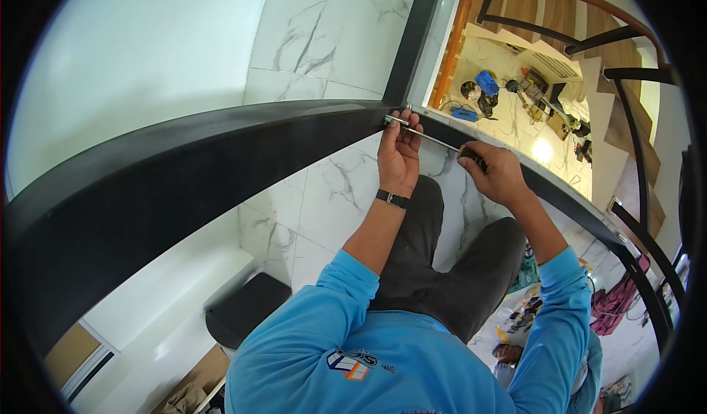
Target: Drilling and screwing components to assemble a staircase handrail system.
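Observation:
My right hand (499, 172) is closed around the dark handle of a screwdriver (436, 141). Its thin metal shaft runs left to the fingers of my left hand (398, 160). Those fingers pinch a small silver metal fitting (398, 120) against the end of a wide black beam (199, 145). The screwdriver's tip is at or behind my left fingers, so its exact contact cannot be made out. Just above stands a black upright post (414, 42), meeting the beam at this corner. On my left wrist is a dark watch (392, 198).
Beyond a black rail (563, 197) on the right lies a lower floor with tools and a blue box (487, 83). Wooden stairs (541, 9) curve along the far right. A black-topped stool (248, 307) stands lower left, and a green bottle (528, 267) sits beside my right knee.

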Demonstrator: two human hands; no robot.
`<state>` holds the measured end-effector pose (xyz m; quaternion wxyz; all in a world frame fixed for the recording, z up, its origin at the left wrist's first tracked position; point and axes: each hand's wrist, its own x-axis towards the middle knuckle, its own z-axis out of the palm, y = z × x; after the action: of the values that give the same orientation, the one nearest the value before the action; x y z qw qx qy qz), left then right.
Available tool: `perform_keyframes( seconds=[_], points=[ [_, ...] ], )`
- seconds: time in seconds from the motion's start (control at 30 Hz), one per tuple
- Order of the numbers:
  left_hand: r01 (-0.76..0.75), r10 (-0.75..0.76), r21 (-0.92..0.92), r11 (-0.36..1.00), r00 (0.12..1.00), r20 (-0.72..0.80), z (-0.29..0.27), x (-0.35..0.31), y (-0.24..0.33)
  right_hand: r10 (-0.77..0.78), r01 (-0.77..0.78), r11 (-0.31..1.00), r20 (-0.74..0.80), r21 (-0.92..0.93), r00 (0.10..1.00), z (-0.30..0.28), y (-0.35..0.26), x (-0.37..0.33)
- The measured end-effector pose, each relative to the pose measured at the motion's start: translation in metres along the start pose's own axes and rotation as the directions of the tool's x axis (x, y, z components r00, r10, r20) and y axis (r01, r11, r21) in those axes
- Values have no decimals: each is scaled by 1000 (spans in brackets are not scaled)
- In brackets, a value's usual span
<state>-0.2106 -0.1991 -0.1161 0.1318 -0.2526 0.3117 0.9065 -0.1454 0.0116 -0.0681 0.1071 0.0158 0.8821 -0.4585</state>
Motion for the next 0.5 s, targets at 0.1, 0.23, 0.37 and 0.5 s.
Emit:
perform_keyframes(
  seconds=[0.1,0.23,0.37,0.5],
  points=[
    [2,-2,2,1000,1000,-26,0,1,-1,-87,86,996,-44,-30,995,0,2,2],
    [-3,3,8,1000,1000,-23,0,0,-2,205,-341,851,344,400,916,-8,8,14],
    [-13,13,9,1000,999,-42,1,1,-1,302,-596,637,553,489,777,-12,10,16],
    [-4,4,0,1000,999,-45,0,1,-3,-136,132,990,-132,-43,982,-1,2,4]
  ],
)
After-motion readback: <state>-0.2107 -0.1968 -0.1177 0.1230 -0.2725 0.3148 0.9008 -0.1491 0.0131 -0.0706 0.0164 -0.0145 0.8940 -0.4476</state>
